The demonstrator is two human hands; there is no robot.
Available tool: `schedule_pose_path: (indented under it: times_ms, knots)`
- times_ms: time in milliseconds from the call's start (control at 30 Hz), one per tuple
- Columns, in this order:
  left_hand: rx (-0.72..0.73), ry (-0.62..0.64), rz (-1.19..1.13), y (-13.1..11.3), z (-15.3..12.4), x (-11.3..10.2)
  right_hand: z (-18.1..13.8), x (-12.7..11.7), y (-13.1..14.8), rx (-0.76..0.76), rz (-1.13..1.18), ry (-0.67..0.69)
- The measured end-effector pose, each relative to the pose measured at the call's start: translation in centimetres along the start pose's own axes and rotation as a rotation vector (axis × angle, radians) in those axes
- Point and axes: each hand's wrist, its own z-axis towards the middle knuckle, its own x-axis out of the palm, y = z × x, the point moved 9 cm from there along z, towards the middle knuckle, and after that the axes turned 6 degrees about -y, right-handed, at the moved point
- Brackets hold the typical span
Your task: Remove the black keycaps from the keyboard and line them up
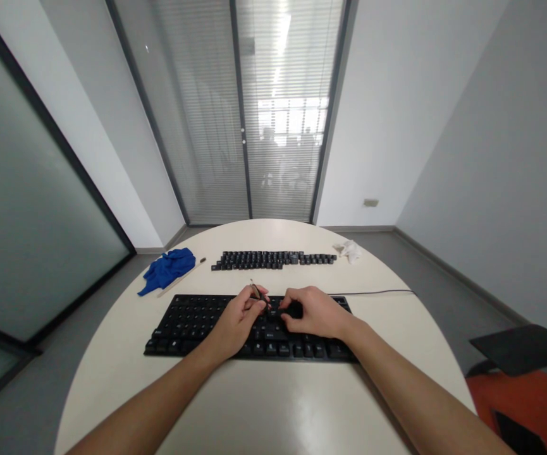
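Round bench point(273, 404) carries a black keyboard point(197, 316) across its middle, between left and right edges, with rows of loose keycaps point(258, 258) nearer the far edge. Right hand point(318, 313) is over the keyboard's right half, fingers curled, can't tell if gripping anything; left hand point(238, 318), just beside it, has fingers closed on a slim dark tool point(257, 292).

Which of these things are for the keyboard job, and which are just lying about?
Likely for the job:
- keyboard
- thin tool in the left hand
- loose keys in rows

Seemingly just lying about:
- blue cloth
- brush
- crumpled white scrap
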Motion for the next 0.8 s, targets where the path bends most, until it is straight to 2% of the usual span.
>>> schedule_pose_path:
  times_ms: [233,367,500,667,800]
  knots:
    - [-0.036,-0.024,-0.048,1.0,0.2,-0.1,-0.3,-1.8,-1.1,0.027,-0.072,-0.042]
    - [-0.033,-0.016,-0.047,0.9,0.2,0.0,-0.4,-3.3,-2.8,0.062,-0.062,-0.103]
    - [-0.023,-0.005,-0.027,0.7,0.0,0.1,-0.3,-3.6,-4.9,0.119,-0.061,-0.146]
    - [0.037,-0.011,0.109,0.0,-0.4,0.0,-0.2,-3.5,-7.4,0.204,-0.118,-0.203]
    - [0.121,-0.015,0.254,-1.2,-0.9,-0.1,-0.2,-3.3,-8.0,0.206,-0.122,-0.235]
